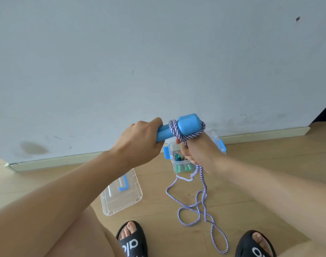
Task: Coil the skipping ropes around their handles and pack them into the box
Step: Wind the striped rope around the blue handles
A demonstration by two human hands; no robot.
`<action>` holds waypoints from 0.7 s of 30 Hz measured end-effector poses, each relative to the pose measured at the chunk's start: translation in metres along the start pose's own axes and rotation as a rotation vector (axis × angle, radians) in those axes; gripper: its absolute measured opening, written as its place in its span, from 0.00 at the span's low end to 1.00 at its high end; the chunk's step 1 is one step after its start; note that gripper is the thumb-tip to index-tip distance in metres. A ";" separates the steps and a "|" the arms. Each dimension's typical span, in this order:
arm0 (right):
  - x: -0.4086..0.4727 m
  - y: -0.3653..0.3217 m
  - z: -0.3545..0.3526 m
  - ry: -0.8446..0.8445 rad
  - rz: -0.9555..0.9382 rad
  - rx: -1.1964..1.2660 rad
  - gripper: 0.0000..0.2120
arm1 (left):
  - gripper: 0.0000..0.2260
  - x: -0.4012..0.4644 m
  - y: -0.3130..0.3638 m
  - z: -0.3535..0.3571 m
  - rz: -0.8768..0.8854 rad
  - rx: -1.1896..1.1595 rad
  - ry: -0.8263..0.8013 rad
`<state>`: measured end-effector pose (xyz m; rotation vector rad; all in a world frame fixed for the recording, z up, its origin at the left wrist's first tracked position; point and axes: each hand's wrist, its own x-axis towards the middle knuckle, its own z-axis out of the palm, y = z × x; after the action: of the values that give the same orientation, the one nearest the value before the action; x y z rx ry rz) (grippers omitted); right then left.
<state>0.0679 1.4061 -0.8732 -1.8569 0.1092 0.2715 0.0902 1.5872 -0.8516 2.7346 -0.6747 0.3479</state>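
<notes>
- Left hand (138,140) clamps the paired blue handles (178,129) side by side, held up as a spool.
- Right hand (199,151) fisted on the purple-white rope (201,203), just under the handles, feeding wraps; a few turns on.
- Most of the rope is slack on the floor (260,179).
- Clear box (177,160) open directly below the hands, so the drop is short; lid (121,193) lies beside it.

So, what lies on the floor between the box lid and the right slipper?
In the head view, loose loops of the purple-white rope lie on the wooden floor between the clear lid and the right slipper; the left slipper sits nearer the lid.
</notes>
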 end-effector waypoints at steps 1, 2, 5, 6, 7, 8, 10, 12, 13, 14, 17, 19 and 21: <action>-0.003 0.002 0.008 0.067 -0.040 -0.070 0.13 | 0.05 0.002 -0.004 0.002 -0.039 0.020 -0.010; -0.011 0.005 0.015 0.118 -0.103 -0.192 0.13 | 0.05 0.004 -0.009 0.003 -0.075 0.045 -0.022; -0.034 0.007 0.025 0.020 -0.283 -0.588 0.15 | 0.03 0.006 -0.018 0.009 -0.100 0.211 -0.117; -0.039 0.003 0.023 -0.021 -0.320 -0.666 0.17 | 0.03 0.005 -0.020 0.011 -0.087 0.285 -0.158; -0.041 -0.002 0.019 -0.043 -0.353 -0.727 0.18 | 0.03 0.004 -0.021 0.012 -0.073 0.351 -0.193; -0.041 -0.009 0.014 -0.045 -0.390 -0.772 0.19 | 0.03 0.003 -0.021 0.013 -0.053 0.407 -0.221; -0.036 -0.026 0.002 -0.019 -0.481 -0.790 0.21 | 0.03 0.003 -0.019 0.015 0.008 0.494 -0.249; -0.028 -0.039 -0.012 0.026 -0.555 -0.795 0.23 | 0.03 0.002 -0.010 0.016 0.091 0.540 -0.258; -0.022 -0.044 -0.018 0.042 -0.565 -0.814 0.24 | 0.06 0.000 -0.004 0.017 0.132 0.555 -0.263; -0.016 -0.046 -0.023 0.045 -0.562 -0.836 0.25 | 0.09 -0.002 0.003 0.017 0.167 0.562 -0.266; 0.001 -0.048 -0.033 0.012 -0.499 -0.869 0.27 | 0.08 -0.007 0.016 0.020 0.282 0.511 -0.211; 0.012 -0.046 -0.041 -0.021 -0.447 -0.843 0.28 | 0.09 -0.009 0.022 0.020 0.382 0.455 -0.132; 0.019 -0.043 -0.044 -0.058 -0.421 -0.780 0.29 | 0.11 -0.011 0.027 0.018 0.417 0.385 -0.100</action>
<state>0.1013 1.3785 -0.8257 -2.5755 -0.4907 0.0689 0.0704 1.5634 -0.8650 2.9642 -1.3369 0.4775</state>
